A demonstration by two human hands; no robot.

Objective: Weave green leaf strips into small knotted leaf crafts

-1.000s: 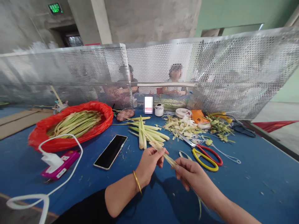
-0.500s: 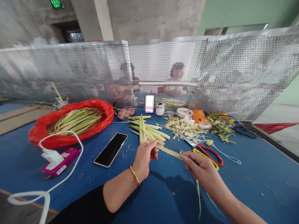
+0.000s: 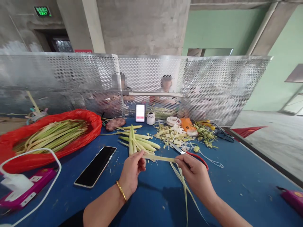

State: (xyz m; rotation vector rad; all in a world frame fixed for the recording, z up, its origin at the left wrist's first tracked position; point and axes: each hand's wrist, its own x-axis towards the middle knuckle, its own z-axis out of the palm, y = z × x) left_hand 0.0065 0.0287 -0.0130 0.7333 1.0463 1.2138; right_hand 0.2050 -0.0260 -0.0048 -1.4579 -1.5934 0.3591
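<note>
A pale, flat plant-leaf strip is stretched between my two hands. My left hand, with a gold bangle on its wrist, pinches one end. Closed on the other end is my right hand, and thin loose strands hang beneath it. Pale green leaf pieces lie just beyond my left hand. A few longer leaf pieces point away from behind its fingertips; I cannot tell whether it grips these too. Red-handled scissors lie beyond my right hand, which partly hides their handles.
At left are a red plastic bag of long leaf strips, a phone and a purple power strip with a white cable. Leaf scraps, a tape roll and a white jar stand before a perforated metal screen; people sit behind it.
The view has turned right and tilted up, so the table's things appear farther left. The strip now runs nearly level between my hands, and more loose strands show by my right hand.
</note>
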